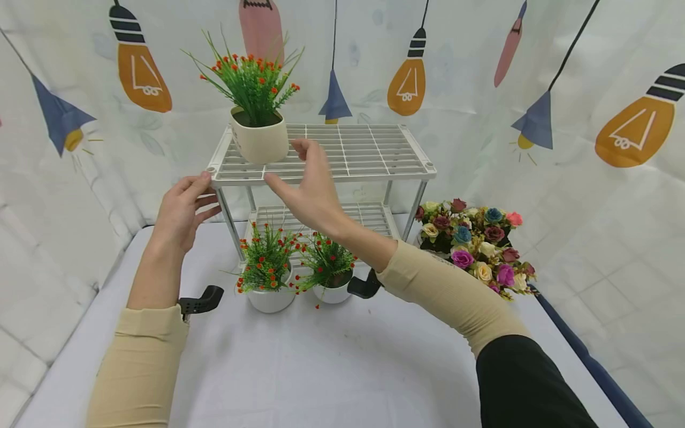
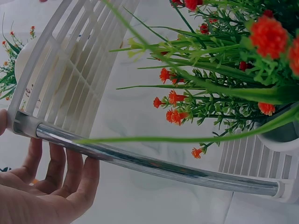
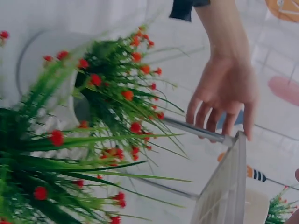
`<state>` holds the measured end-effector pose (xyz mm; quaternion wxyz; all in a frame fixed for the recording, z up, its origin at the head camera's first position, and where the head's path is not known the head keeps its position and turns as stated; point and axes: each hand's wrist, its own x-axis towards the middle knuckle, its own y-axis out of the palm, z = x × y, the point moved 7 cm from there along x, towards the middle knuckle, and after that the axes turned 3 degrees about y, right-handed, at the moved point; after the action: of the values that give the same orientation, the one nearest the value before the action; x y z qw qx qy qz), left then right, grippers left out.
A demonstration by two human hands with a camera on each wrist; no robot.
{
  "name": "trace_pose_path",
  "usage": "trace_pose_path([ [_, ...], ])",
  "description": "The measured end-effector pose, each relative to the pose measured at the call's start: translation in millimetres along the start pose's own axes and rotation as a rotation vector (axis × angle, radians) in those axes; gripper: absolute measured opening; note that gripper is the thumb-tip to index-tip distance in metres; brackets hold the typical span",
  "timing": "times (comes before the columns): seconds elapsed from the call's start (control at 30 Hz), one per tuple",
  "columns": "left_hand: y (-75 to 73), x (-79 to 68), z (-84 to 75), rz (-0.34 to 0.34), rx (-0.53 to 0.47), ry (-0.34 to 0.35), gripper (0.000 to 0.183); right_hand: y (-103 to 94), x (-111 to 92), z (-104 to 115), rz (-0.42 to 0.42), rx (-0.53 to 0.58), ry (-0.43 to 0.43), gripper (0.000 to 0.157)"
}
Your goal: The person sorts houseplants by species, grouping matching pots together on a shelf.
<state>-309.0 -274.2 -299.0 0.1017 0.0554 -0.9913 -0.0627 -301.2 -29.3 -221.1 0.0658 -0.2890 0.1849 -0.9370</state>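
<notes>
A white two-tier wire shelf rack (image 1: 369, 151) stands on the table. My left hand (image 1: 184, 205) holds its front left upper corner; in the left wrist view the thumb is at the corner and the fingers reach behind the chrome post (image 2: 154, 165). On the top tier's left side sits a cream pot (image 1: 259, 139) with grass and small orange-red flowers (image 1: 251, 77). My right hand (image 1: 313, 187) is just right of the pot, thumb and index finger spread, with nothing held. Two white pots of red-flowered grass, one left (image 1: 271, 297) and one right (image 1: 333, 291), stand lower at the rack's front.
Artificial roses in mixed colours (image 1: 476, 244) stand right of the rack. A white cloth covers the table (image 1: 332, 368). Behind hangs a pale curtain (image 1: 460, 35) printed with bulbs and lamps.
</notes>
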Motion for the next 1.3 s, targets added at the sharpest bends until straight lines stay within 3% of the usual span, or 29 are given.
trace_pose_path([
  [0.23, -1.0, -0.8, -2.3, 0.001, -0.002, 0.004, 0.036, -21.3, -36.7, -12.1, 0.001, 0.050, -0.039, 0.056],
  [0.4, -2.1, -1.3, -1.4, 0.002, 0.002, -0.006, 0.037, -34.3, -60.7, -23.8, -0.043, 0.072, -0.068, 0.052],
  [0.77, -1.9, -2.2, -2.2, -0.006, 0.026, 0.005, 0.036, -64.8, -118.8, -72.4, -0.244, 0.169, 0.044, 0.047],
  [0.9, -0.2, -2.5, -2.1, -0.005, 0.034, 0.003, 0.037, -67.9, -138.0, -99.2, -0.277, 0.196, 0.142, 0.038],
  [1.03, 0.7, -2.4, -0.7, -0.005, 0.049, -0.002, 0.040, -64.6, -158.3, -131.2, -0.276, 0.234, 0.301, 0.036],
  [1.3, -0.4, -1.5, -0.4, -0.014, 0.054, 0.002, 0.040, -28.9, -184.4, -188.5, -0.103, 0.253, 0.618, 0.058],
])
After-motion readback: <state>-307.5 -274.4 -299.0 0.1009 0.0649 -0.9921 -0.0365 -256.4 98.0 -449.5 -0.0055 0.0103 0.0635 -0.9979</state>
